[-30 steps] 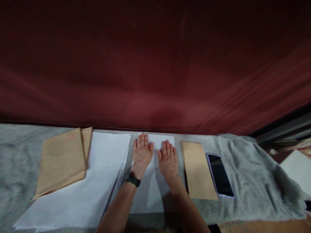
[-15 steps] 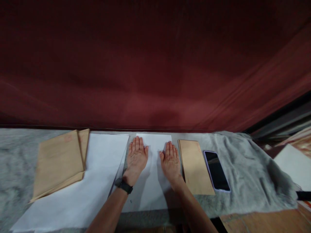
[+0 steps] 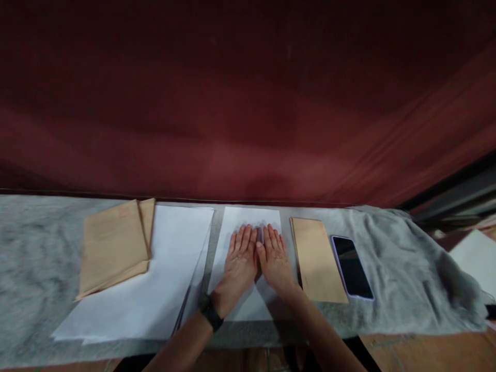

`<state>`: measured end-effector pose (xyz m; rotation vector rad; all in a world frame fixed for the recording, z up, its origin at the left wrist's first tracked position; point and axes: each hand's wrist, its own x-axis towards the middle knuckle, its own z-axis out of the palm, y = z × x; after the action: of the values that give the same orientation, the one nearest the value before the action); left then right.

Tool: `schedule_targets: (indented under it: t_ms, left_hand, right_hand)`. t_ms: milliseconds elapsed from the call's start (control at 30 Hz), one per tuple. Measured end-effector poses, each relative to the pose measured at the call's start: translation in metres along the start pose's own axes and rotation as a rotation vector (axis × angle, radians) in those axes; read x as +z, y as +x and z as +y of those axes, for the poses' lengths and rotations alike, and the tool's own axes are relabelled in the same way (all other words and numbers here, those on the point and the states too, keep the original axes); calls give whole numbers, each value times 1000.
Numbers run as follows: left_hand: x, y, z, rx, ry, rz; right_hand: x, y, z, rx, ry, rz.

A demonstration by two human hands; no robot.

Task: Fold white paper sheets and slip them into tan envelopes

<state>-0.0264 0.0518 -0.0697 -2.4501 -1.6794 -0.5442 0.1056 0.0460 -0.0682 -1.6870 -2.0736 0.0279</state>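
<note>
A white sheet of paper [image 3: 251,307] lies in front of me on a grey cloth. Both palms face down over it. My left hand [image 3: 241,261] is flat with its fingers stretched out, and a dark watch [image 3: 210,312] circles that wrist. Beside it, near the sheet's right side, my right hand [image 3: 274,258] also lies flat, its thumb close to the left hand's fingers. Neither hand holds anything. The hands cover the middle of the sheet. Just right of the sheet are brown envelopes [image 3: 318,258], stacked.
A pile of larger white sheets [image 3: 170,289] lies to the left, with brown envelopes [image 3: 114,243] partly on top. On the right sits a phone [image 3: 352,267] in a purple case. The grey cloth [image 3: 411,279] bunches up farther right. A dark red surface [image 3: 248,129] rises behind.
My left hand has slid right from the sheet's left edge to its middle, close beside my right hand. The view has shifted slightly, moving the surroundings right and up.
</note>
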Motion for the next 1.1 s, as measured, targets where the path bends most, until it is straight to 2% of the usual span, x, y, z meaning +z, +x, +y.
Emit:
schedule_targets:
  t_ms: [100,200,600,900,1100]
  left_hand:
    - [1,-14,10,80,25,-3]
    - [2,-24,10,90,57,-11]
    - [-15,-41,-4,5,31,-31]
    - [-25,-55,-13,-65,18,-54]
    - [-29,-63,-16,-94,33,-59]
  right_hand:
    - [-3,-10,-7,-73,63,-39]
    - [-2,-20,-10,-108,63,-55]
    - [-5,-32,-2,-70,-101,-66]
    - [-1,-44,12,-69,-180,12]
    - [-3,-48,19,-74,-217,19]
